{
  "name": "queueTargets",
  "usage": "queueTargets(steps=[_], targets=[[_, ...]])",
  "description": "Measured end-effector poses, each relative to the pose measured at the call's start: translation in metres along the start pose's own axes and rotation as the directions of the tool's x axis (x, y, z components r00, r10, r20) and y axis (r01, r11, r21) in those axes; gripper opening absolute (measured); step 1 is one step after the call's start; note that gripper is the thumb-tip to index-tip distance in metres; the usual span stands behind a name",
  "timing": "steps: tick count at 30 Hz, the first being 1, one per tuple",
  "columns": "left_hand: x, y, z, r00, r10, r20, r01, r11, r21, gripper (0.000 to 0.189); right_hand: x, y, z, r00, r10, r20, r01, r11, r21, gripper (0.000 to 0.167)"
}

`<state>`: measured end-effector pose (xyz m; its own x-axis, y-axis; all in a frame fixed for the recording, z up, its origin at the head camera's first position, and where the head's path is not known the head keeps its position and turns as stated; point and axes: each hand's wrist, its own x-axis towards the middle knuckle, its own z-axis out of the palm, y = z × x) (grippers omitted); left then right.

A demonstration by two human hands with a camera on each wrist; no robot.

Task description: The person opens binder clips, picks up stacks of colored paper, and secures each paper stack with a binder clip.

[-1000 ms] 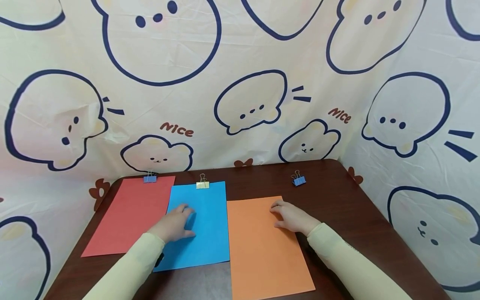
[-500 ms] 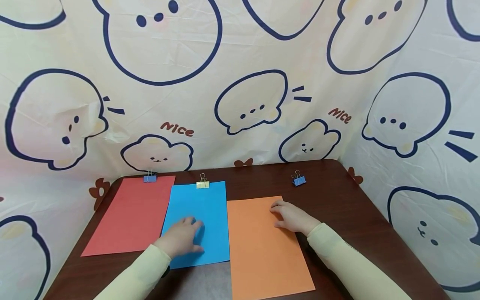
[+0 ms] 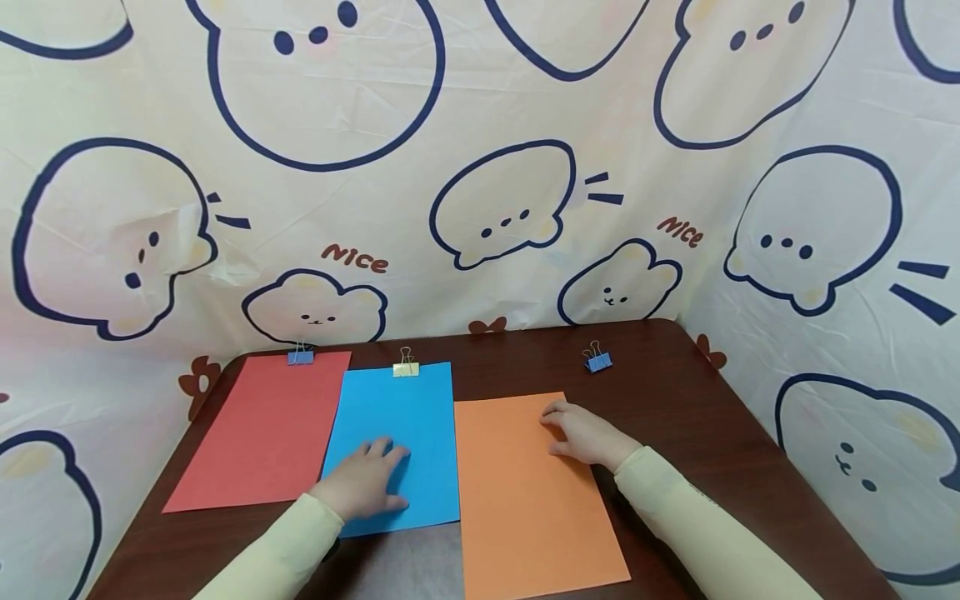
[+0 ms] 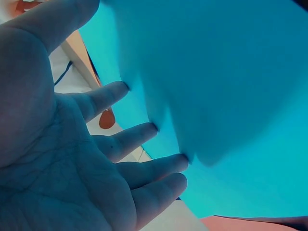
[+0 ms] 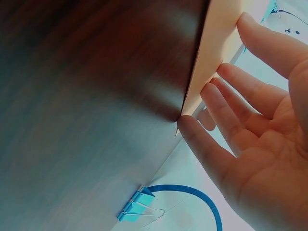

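A blue sheet of paper (image 3: 397,417) lies in the middle-left of the table, with a gold binder clip (image 3: 406,368) at its top edge. My left hand (image 3: 363,482) has its fingers spread over the lower part of this sheet; in the left wrist view, several fingertips (image 4: 153,126) touch the paper. To the right lies an orange sheet (image 3: 525,500). On its upper right edge rests my right hand (image 3: 588,435), its fingertips (image 5: 185,121) touching the paper and its edge in the right wrist view. Neither hand holds anything.
A red sheet (image 3: 262,442) with a blue binder clip (image 3: 300,357) at its top lies on the left, next to the blue sheet. Another blue binder clip (image 3: 598,362) stands at the back right of the brown table (image 3: 712,467). A printed cloth (image 3: 495,108) surrounds the table.
My left hand has slid toward me and a little to the right over the blue sheet, then nearly stopped. More of the red sheet's right edge shows. The right hand has stayed in place.
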<state>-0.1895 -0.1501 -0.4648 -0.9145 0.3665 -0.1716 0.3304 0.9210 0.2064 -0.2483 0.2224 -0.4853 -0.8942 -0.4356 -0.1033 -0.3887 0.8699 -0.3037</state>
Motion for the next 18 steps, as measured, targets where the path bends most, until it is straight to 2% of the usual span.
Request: queueTargets(steps=[13,18], targets=[[0.01,-0.013,0.004,0.999,0.017,-0.028,-0.018,0.999,-0.047,0.075,0.0,0.002,0.001,1.0,-0.01,-0.003,0.01,1.0,-0.005,0.045],[0.014,-0.016,0.002,1.0,0.008,-0.019,-0.01,0.998,-0.058,0.075,0.001,0.002,0.001,1.0,-0.005,0.001,0.005,1.0,-0.003,0.046]])
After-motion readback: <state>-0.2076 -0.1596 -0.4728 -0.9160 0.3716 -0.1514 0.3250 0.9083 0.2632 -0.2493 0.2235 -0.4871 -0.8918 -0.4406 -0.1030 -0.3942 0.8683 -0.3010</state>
